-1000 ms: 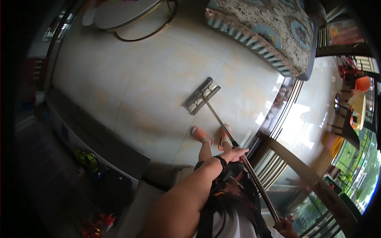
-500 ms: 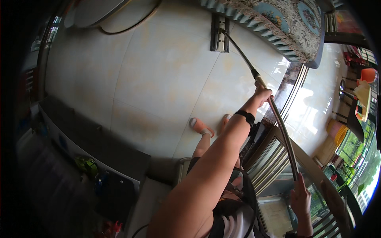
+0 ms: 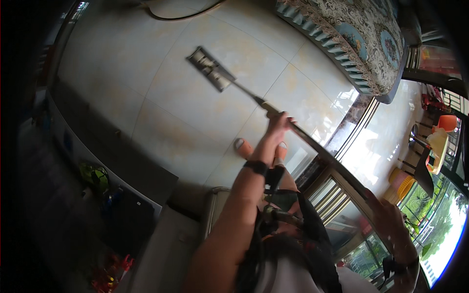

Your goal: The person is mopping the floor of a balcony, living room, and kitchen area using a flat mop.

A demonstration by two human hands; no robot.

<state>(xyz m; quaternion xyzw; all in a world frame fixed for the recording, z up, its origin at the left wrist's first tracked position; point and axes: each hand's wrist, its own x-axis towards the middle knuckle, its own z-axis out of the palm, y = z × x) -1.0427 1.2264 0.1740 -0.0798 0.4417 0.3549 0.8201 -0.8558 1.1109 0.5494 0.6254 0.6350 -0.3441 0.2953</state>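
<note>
A flat mop with a rectangular head (image 3: 199, 62) lies on the tiled floor, slightly blurred, its pole (image 3: 320, 150) slanting down to the right. My left hand (image 3: 279, 127) is wrapped round the pole partway up, above its joint with the lower shaft. Around the pole's upper end, at the lower right, my right hand (image 3: 388, 215) is closed, though motion smears it a little. A dark band circles my left wrist. My feet, in orange slippers (image 3: 243, 148), stand on the floor beneath my left arm.
Patterned fabric with a ruffled trim (image 3: 337, 41) covers a piece of furniture at the upper right. A long low cabinet (image 3: 117, 161) runs along the left. A sliding door track (image 3: 359, 124) and a yellow basket (image 3: 403, 183) are on the right. A curved rim (image 3: 188, 17) shows at the top.
The mop head has swept left and nearer, away from the fabric-covered furniture, and turned to a slant. My left hand has moved left with the pole; my right hand has shifted slightly up and right.
</note>
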